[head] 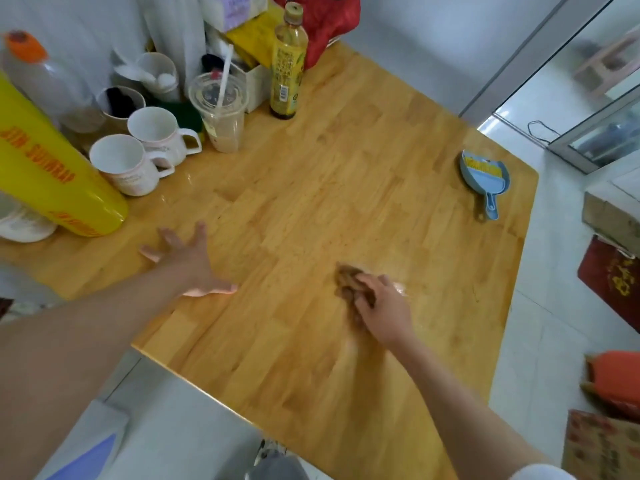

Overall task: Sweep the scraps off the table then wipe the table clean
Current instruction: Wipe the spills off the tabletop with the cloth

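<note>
The brown cloth [349,284] is smeared by motion blur and half covered by my right hand [384,303], so I cannot make out its edges or how far it runs under the palm. A wet sheen shows on the wooden table [329,168] just past the fingers, hard to read. The far left corner is crowded and partly cut off by the frame: a yellow roll [52,171] lies on its side and hides most of a white bowl [24,225] behind it.

Two white mugs [138,150] stand side by side near the roll, and I see nothing in them. A clear plastic cup [221,112] holds a straw and a little pale liquid at the bottom. A yellow-labelled bottle [288,64] stands upright beyond it, with a dark layer at its base. A round tub behind the mugs has something dark inside that I cannot identify. A small blue dustpan [485,176] lies flat near the table's right edge, well apart from both hands.

My left hand [188,261] rests flat on the table with fingers spread wide and thumb out to the side. My right hand presses down on the cloth near the middle of the table, fingers together and slightly bent over it.
</note>
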The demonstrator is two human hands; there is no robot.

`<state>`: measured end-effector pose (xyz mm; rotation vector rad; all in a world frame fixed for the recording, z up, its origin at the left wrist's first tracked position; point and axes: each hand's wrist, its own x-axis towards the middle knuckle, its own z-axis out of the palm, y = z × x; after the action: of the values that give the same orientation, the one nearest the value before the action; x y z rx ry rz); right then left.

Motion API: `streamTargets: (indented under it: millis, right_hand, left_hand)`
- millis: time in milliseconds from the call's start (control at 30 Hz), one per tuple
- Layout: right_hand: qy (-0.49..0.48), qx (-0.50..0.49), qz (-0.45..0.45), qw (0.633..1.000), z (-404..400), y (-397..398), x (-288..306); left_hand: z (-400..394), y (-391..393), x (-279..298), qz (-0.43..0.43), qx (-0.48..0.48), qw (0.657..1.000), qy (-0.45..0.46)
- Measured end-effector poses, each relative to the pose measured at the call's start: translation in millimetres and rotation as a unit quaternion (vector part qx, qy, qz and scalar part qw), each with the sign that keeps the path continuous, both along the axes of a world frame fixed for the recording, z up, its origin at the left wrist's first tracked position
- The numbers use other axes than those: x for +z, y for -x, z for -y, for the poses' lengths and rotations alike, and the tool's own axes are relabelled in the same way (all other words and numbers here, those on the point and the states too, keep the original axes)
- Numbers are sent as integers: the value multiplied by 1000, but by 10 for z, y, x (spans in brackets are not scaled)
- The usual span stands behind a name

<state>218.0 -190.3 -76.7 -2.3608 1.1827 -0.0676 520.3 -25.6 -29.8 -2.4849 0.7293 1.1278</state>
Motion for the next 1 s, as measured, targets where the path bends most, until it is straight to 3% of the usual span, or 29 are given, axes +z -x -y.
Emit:
streamTargets:
  millis: [33, 67, 100, 133, 167, 200, 233, 267, 300, 333, 367, 400, 467, 500, 533, 567, 600, 667, 733, 767, 800, 867, 933, 1000]
  right_hand:
    - [-1, -194, 14, 981, 279, 83, 42]
    - [-20, -369, 36, 929, 446, 108, 85]
    - [-40, -468, 43, 882, 471, 49, 88]
    - [-35, -471, 27, 881, 352, -115, 95]
    - [-23, -386, 17, 922, 146, -321, 78]
    - [-17, -228, 16, 973, -155, -513, 45]
    - [-12, -33, 19, 999, -476, -673, 11]
    - [-25, 165, 22, 986, -762, -771, 3]
    - [-36, 321, 17, 946, -931, -788, -5]
    - [-34, 399, 12, 916, -898, -759, -5]
    - [-28, 399, 27, 916, -728, -729, -9]
    - [-11, 336, 31, 941, -496, -655, -1]
    - [-27, 28, 47, 998, 78, -473, 102]
    - [-38, -173, 82, 981, 303, -412, 153]
    - [-51, -327, 99, 939, 427, -396, 132]
    - [-48, -400, 81, 912, 392, -445, 97]
    - [-30, -371, 47, 927, 261, -577, 38]
    - [-34, -113, 8, 993, -257, -906, -111]
    - [-55, 166, -5, 984, -712, -1057, -142]
    - [-60, 262, 4, 963, -725, -1016, -142]
    - [-65, 294, 32, 953, -591, -936, -99]
    - [-33, 203, 75, 976, -102, -677, -16]
    - [-22, -114, 94, 989, 534, -398, 93]
    - [-56, -453, 65, 887, 826, -251, 162]
  left_hand:
    - [-2, -9, -10, 0, 4, 1000, 4]
    - [-12, -17, -13, -5, 8, 1000, 7]
    - [-15, -16, -11, -10, 11, 1000, 8]
    - [-13, -19, -12, -11, 12, 1000, 9]
    - [-6, -27, -11, -9, 10, 1000, 8]
    - [-4, -34, -22, -11, 10, 1000, 7]
    - [5, -40, -36, -14, 11, 1000, 3]
    - [11, -49, -52, -15, 13, 1000, -3]
    - [16, -62, -61, -13, 11, 1000, -8]
    - [22, -58, -71, -12, 7, 1000, -8]
    - [33, -75, -73, -12, 6, 1000, -6]
    - [35, -74, -78, -15, 9, 1000, -3]
    - [32, -62, -81, -21, 20, 1000, -2]
    - [30, -75, -77, -19, 20, 1000, -4]
    - [40, -81, -71, -19, 20, 1000, -8]
    - [46, -76, -51, -23, 21, 999, -12]
    - [62, -71, -31, -24, 20, 999, -13]
    - [66, -59, -30, -19, 13, 1000, -17]
    - [69, -72, -23, -19, 12, 999, -22]
    - [73, -70, -9, -19, 17, 999, -22]
    - [69, -63, 1, -22, 21, 999, -20]
    - [77, -46, -17, -28, 24, 999, -12]
    - [135, -54, -55, -31, 23, 999, 17]
    - [198, -101, -61, -23, 25, 997, 66]
